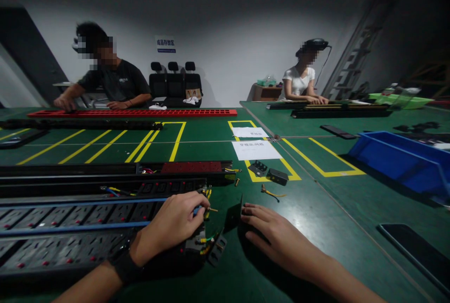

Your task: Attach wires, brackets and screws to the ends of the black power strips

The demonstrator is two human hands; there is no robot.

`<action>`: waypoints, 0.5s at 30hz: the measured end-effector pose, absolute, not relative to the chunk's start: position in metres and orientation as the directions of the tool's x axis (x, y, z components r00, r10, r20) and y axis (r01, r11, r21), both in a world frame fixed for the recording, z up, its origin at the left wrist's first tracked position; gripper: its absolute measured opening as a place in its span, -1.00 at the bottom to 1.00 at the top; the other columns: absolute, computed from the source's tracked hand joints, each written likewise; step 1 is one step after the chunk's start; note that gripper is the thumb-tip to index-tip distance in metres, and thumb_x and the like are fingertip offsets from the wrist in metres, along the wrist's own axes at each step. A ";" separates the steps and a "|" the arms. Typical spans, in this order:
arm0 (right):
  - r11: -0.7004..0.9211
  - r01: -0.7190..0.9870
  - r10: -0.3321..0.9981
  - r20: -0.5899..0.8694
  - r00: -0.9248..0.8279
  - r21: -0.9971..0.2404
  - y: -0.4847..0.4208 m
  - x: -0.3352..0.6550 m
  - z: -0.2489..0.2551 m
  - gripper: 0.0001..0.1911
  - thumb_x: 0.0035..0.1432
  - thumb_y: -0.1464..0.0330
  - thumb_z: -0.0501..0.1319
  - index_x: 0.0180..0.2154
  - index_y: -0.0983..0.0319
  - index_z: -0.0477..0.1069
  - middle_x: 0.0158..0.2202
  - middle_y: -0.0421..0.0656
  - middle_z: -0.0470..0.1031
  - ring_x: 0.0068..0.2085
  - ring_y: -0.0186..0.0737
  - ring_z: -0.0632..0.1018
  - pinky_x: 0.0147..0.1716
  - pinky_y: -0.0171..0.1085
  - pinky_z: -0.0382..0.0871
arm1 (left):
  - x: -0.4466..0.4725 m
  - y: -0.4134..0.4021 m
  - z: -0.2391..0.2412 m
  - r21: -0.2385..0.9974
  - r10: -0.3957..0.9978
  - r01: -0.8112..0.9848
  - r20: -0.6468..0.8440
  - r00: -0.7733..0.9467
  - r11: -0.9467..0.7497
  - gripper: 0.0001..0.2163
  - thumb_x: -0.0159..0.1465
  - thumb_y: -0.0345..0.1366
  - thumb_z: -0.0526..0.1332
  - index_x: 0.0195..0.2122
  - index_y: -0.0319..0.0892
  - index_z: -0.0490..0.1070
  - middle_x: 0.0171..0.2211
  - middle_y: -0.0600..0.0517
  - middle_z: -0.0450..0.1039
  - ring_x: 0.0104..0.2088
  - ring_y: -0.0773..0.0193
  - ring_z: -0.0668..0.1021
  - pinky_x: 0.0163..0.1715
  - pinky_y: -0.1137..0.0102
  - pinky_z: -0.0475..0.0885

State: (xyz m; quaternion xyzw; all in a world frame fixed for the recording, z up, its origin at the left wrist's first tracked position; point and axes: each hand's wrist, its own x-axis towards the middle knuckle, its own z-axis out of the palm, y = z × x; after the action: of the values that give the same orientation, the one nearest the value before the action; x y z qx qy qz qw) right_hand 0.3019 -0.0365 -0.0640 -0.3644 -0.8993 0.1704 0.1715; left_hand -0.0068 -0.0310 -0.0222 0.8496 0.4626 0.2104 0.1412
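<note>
My left hand point(176, 218) is over the right end of a blue-edged black power strip point(105, 215). Its thumb and forefinger are pinched together, and a thin brass-coloured tip point(213, 209) sticks out beside them; what they grip is mostly hidden. Between the fingertips of my right hand point(274, 235) a thin dark end plate point(241, 207) stands on edge, apart from the strip. Nearer me lies another black power strip point(63, 251) with red lights. Yellow and green wires and a black end cap point(216, 249) hang at its right end.
Further strips, one with a red section point(191, 167), lie beyond my left hand. Loose black parts point(277, 176) and a short yellow wire point(272, 193) lie ahead. A blue bin point(404, 162) and a phone point(415, 251) are at right. Two people work across the table.
</note>
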 end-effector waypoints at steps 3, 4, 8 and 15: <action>0.683 0.582 0.709 0.212 -0.672 -0.441 -0.037 0.302 -0.065 -0.62 0.43 0.42 0.20 0.21 0.18 0.55 0.29 0.01 0.54 0.31 0.04 0.52 0.33 0.09 0.43 | -0.007 -0.032 -0.022 0.418 0.839 0.729 0.226 0.494 -0.542 -0.77 0.38 -0.40 0.12 -0.12 -0.11 0.59 -0.17 0.00 0.66 -0.19 0.16 0.67 -0.21 0.31 0.45; 0.685 0.578 0.708 0.219 -0.671 -0.443 -0.037 0.302 -0.065 -0.62 0.42 0.42 0.22 0.21 0.17 0.55 0.29 0.01 0.54 0.31 0.04 0.52 0.32 0.09 0.44 | -0.007 -0.032 -0.023 0.414 0.838 0.730 0.227 0.496 -0.545 -0.77 0.38 -0.40 0.12 -0.12 -0.10 0.59 -0.16 0.00 0.67 -0.18 0.15 0.67 -0.20 0.30 0.46; 0.700 0.564 0.697 0.247 -0.673 -0.439 -0.037 0.303 -0.065 -0.60 0.42 0.46 0.20 0.22 0.14 0.55 0.28 0.00 0.54 0.30 0.02 0.53 0.32 0.07 0.44 | -0.007 -0.031 -0.026 0.401 0.837 0.736 0.233 0.495 -0.546 -0.75 0.39 -0.40 0.13 -0.06 -0.10 0.59 -0.12 -0.01 0.68 -0.14 0.12 0.69 -0.15 0.28 0.49; 0.713 0.563 0.688 0.262 -0.677 -0.419 -0.035 0.305 -0.070 -0.59 0.44 0.46 0.15 0.22 0.15 0.54 0.28 0.00 0.54 0.30 0.00 0.53 0.32 0.03 0.44 | -0.007 -0.031 -0.026 0.369 0.849 0.766 0.187 0.494 -0.527 -0.73 0.40 -0.39 0.12 -0.04 -0.09 0.61 -0.12 0.01 0.71 -0.15 0.09 0.71 -0.16 0.27 0.50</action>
State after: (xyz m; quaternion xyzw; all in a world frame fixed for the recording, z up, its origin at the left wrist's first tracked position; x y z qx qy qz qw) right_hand 0.3045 -0.0351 -0.0699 -0.3465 -0.9026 0.1539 0.2040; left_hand -0.0073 -0.0314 -0.0264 0.8560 0.4716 0.1752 0.1192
